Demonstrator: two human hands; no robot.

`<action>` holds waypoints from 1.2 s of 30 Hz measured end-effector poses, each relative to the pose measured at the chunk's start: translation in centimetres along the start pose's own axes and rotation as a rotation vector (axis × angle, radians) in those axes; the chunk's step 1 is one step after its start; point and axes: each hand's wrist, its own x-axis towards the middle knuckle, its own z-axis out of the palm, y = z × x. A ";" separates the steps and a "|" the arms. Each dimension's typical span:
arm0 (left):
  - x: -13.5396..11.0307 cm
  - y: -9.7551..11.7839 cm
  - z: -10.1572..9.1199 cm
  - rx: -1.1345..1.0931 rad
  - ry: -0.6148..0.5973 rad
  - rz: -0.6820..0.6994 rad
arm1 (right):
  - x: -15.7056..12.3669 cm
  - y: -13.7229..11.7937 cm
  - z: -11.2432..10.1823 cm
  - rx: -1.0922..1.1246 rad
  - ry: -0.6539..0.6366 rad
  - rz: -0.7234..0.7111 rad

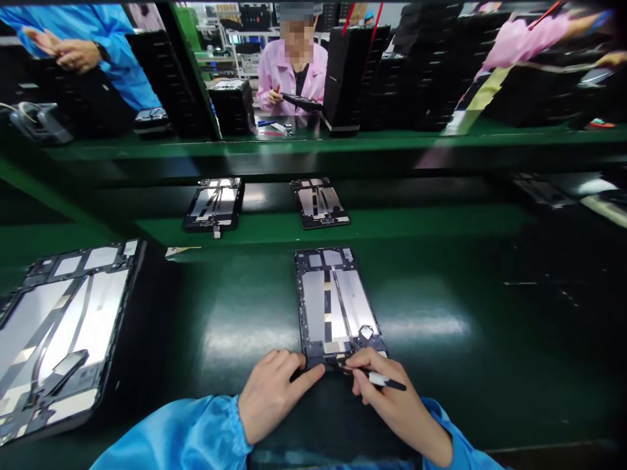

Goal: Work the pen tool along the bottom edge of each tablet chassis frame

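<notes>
In the head view, our green table [235, 294] spreads below us, and beyond its far edge a person in pink [316, 72] holds a dark panel [302, 102]. Along that far edge runs a raised ledge [416, 225], where a second tablet [214, 203] and, to its right, a third tablet [321, 203] lie. By the table's left edge stands a black stack [147, 326], with another opened unit [100, 307] on top.

Our opened tablet [313, 297] lies about midway between the table's left and right edges, its far end near the ledge and its near end at our hands. Our left hand [274, 395] touches its near left corner; the grip there is wide, thumb along the near edge and parted from the forefinger. Our right hand [392, 398] is at the near right part, its grip closed around a slim tool [389, 380] with a white and black handle. The tool points at the tablet's near end; its tip is too small for us to make out. Just beyond those fingers, a silvery square piece [366, 333] sits on the tablet.
</notes>
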 end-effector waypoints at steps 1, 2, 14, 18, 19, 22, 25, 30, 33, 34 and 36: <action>0.0 0.0 0.0 0.002 -0.001 0.002 | -0.1 0.3 -0.2 0.006 0.021 0.020; 0.0 -0.1 0.0 0.005 0.001 0.004 | -0.2 0.6 -0.4 0.016 0.042 0.038; -0.1 -0.4 -0.6 -0.048 0.148 0.064 | -0.1 -0.6 0.3 0.077 -0.084 -0.062; 0.1 -0.6 -0.5 -0.045 0.148 0.069 | 0.2 -0.9 0.3 0.048 -0.110 -0.076; 0.2 -0.7 -0.6 -0.044 0.145 0.070 | 0.3 -0.9 0.2 0.050 -0.120 -0.062; 0.1 -0.5 -1.0 -0.036 0.138 0.078 | 0.1 -0.7 0.1 0.126 -0.144 0.046; -0.4 0.4 -1.4 -0.086 0.089 0.156 | -0.4 -0.4 0.0 0.246 -0.110 0.175; -1.2 1.7 -1.0 -0.124 -0.099 0.258 | -1.0 -0.2 0.1 0.178 -0.180 0.256; -1.3 1.8 -0.8 -0.088 -0.137 0.253 | -0.4 -0.6 0.2 0.002 -0.166 0.167; -1.3 1.8 -0.7 -0.081 -0.134 0.250 | -0.2 -0.8 0.3 -0.028 -0.157 0.134; -1.4 1.9 -0.3 -0.062 -0.113 0.233 | 0.1 -1.2 0.3 -0.043 -0.150 0.086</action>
